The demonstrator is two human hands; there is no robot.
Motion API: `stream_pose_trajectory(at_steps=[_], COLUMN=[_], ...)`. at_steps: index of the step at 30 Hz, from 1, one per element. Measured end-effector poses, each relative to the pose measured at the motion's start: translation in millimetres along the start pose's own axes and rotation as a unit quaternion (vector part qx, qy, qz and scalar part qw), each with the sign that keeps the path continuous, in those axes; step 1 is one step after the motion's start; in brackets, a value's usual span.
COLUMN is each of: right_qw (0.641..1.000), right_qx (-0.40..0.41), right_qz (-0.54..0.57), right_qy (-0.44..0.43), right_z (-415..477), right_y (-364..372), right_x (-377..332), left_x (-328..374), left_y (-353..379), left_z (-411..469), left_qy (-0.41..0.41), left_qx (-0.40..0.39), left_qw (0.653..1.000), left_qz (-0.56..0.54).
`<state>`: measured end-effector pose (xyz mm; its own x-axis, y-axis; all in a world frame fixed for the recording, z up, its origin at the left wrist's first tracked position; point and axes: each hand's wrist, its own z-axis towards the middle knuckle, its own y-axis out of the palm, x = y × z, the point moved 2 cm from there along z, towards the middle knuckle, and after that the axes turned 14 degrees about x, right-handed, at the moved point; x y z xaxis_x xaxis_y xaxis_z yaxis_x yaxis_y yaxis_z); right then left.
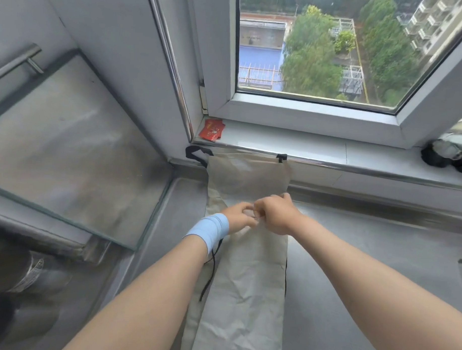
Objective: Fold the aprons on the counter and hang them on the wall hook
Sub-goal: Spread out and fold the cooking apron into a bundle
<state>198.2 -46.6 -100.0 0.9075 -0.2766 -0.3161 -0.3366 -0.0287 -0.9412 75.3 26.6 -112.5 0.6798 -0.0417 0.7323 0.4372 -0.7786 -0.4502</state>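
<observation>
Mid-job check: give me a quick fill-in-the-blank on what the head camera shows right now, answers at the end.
1. The beige apron lies lengthwise on the ____.
2. The light blue wristband sits on the ____ wrist.
3. The left hand and right hand meet over the apron's ____.
4. The red packets rest on the window ____.

Answers: counter; left; middle; sill

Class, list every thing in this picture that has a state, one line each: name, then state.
apron: laid lengthwise on the counter, folded narrow, top against the sill.
black strap: loose, trailing over the apron's left edge.
left hand: closed, pinching the apron's middle.
right hand: closed, gripping the same spot.
window: looks shut.
red packets: stacked flat in the sill corner.
</observation>
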Motion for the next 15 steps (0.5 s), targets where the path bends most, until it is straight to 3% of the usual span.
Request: stream_pose_trajectory(at_steps=[4, 7, 9, 12, 15], right_qw=[0.997, 0.976, 0.969, 0.992, 0.995], right_qx=[0.066, 0.212, 0.245, 0.111, 0.005], right_qz=[0.022, -0.039, -0.042, -0.032, -0.094], right_qy=[0.020, 0.017, -0.006, -0.046, -0.020], right_z=[1, -4, -13, -26, -34], right_y=[6, 21, 35, 63, 79], right_x=[6, 5, -3, -21, -32], left_x=[-1, -14, -26, -51, -71], left_y=[-21, -34, -38, -41, -52], left_z=[1, 3, -1, -14, -26], left_qy=[-0.003, -0.002, -0.011, -0.038, -0.049], left_qx=[-0.035, 0.068, 0.116, 0.087, 0.070], left_qw=[0.982, 0.976, 0.975, 0.968, 0.953], left_qz=[0.185, 0.205, 0.189, 0.231, 0.290])
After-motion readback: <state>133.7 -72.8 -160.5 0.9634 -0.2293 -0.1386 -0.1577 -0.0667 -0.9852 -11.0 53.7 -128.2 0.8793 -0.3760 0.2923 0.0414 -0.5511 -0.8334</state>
